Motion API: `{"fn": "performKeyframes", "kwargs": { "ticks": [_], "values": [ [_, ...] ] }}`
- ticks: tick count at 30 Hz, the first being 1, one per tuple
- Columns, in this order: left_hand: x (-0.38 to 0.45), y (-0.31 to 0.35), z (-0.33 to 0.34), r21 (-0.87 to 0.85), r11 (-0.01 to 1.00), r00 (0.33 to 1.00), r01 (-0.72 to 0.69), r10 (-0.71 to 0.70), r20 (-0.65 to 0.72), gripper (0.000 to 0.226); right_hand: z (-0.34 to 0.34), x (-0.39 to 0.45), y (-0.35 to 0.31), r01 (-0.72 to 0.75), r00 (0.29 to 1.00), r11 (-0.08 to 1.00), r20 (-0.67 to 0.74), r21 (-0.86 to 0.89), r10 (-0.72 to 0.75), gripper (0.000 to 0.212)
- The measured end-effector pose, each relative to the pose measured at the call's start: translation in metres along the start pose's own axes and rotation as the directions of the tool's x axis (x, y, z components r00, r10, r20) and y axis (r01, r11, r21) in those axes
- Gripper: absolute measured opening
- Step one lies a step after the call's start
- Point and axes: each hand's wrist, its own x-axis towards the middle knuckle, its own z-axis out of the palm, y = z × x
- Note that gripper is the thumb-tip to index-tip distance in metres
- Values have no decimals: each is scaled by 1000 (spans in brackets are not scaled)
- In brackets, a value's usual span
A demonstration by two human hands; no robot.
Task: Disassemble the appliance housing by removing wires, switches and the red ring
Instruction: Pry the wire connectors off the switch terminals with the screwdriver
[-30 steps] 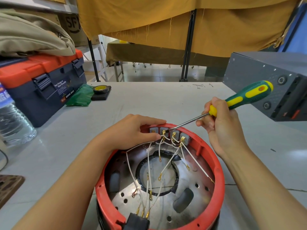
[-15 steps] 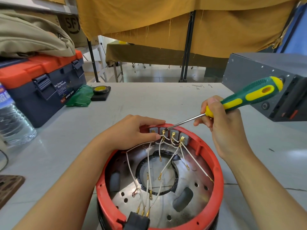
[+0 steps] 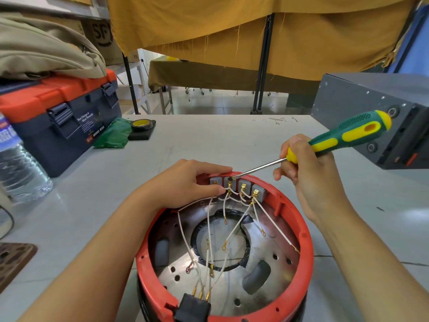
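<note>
The round appliance housing stands open in front of me, topped by its red ring [image 3: 299, 231]. Several grey switches [image 3: 243, 185] sit in a row inside the ring's far wall, and white wires [image 3: 234, 231] with brass terminals run from them across the metal floor. My left hand [image 3: 185, 182] rests on the far rim, its fingertips pinching the wires by the left switches. A green-and-yellow screwdriver [image 3: 343, 135] is gripped in my right hand [image 3: 308, 173]. Its tip touches the second switch from the left.
A blue and orange toolbox [image 3: 62, 112] under a beige bag stands at the left, with a water bottle [image 3: 18, 168] beside it. Green cloth [image 3: 113, 133] and a tape roll [image 3: 141, 124] lie behind. A grey metal box [image 3: 362, 108] sits at the right.
My right hand has lifted the screwdriver handle up and to the right, while its tip stays at the switches. My left hand has stayed on the rim.
</note>
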Motion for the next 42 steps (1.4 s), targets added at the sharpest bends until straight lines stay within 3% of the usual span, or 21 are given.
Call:
{"fn": "performKeyframes", "kwargs": {
  "ticks": [5,17,34,42],
  "values": [
    [0,1,0,6,1000,1000,4,-4,-7,45,1,4,5,-108,986,989,-117,106,120,37],
    [-1,3,1,-15,1000,1000,4,-4,-1,45,2,12,11,-252,936,935,-183,249,301,30],
    [-1,2,1,-18,1000,1000,9,-9,11,46,-2,3,3,-66,986,995,-145,79,77,28],
    [-1,2,1,-13,1000,1000,6,-6,2,46,1,-1,-4,31,998,999,-49,23,-30,36]
  ]
}}
